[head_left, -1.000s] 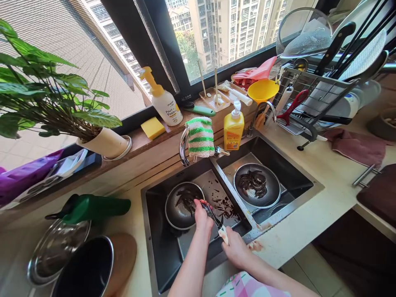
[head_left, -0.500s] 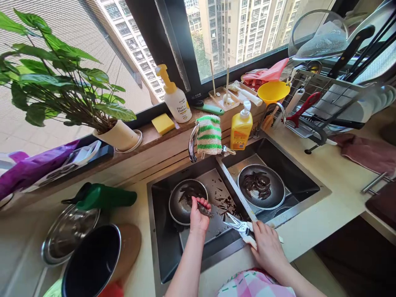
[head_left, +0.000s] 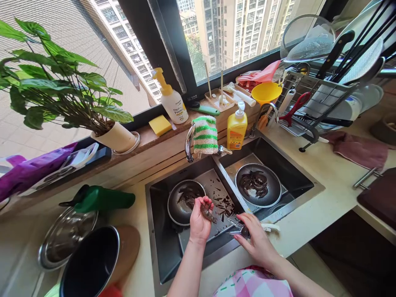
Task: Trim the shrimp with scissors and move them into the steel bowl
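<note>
My left hand (head_left: 200, 222) is over the left sink basin with fingers curled around a dark raw shrimp (head_left: 209, 215), its end pointing right. Just right of it, my right hand (head_left: 255, 237) grips kitchen scissors (head_left: 236, 227) about the pivot. Their blades are spread and point left toward the shrimp, without touching it. One white handle sticks out past the hand. Behind my left hand a black pan (head_left: 177, 210) holds dark shrimp. Another pan (head_left: 275, 187) with a heap of shrimp (head_left: 255, 183) sits in the right basin.
Dark scraps (head_left: 224, 204) litter the left basin floor. A divider (head_left: 233, 187) separates the basins. The faucet (head_left: 187, 144) carries a striped cloth (head_left: 205, 134), beside a yellow pump bottle (head_left: 236, 128). A large pot (head_left: 128, 251) stands left, a dish rack (head_left: 321, 99) right.
My right hand has shifted forward along the scissors from the handles to the pivot, and the blades have spread wider. My left hand has turned slightly, still with the shrimp. The view has shifted slightly.
</note>
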Available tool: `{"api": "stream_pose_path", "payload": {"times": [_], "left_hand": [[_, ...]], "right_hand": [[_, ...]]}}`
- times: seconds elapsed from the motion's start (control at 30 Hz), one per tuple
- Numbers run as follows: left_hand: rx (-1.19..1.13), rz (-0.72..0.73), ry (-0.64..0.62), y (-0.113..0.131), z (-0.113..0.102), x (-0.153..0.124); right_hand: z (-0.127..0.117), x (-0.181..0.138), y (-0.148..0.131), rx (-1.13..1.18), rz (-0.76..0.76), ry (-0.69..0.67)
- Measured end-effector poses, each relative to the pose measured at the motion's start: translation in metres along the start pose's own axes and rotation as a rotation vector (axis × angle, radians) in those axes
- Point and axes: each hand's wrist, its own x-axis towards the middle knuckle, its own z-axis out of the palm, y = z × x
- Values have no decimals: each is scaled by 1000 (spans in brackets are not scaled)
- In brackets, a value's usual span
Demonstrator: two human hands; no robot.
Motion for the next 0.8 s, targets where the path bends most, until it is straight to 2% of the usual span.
{"api": "stream_pose_path", "payload": {"times": [0.1, 0.2, 0.33, 0.43, 0.53, 0.6, 0.7, 0.8], "left_hand": [[81, 66, -28, -6, 3, -4], [139, 115, -2, -9, 3, -6], [238, 160, 5, -8, -1, -8], [388, 143, -29, -3, -7, -9], [566, 66, -103, 15, -17, -10], [598, -29, -187, 35, -25, -9], [588, -144, -307, 69, -32, -6], [808, -215, -372, 89, -30, -1]], "right_hand": [[16, 36, -34, 335, 61, -21], [39, 62, -50, 610, 156, -80], [59, 73, -49, 839, 267, -113], [60, 74, -42, 954, 295, -139], [54, 75, -35, 1033, 275, -247], [50, 76, -30, 1035, 258, -315], [47, 78, -22, 972, 255, -321], [46, 80, -16, 837, 220, -328]]}}
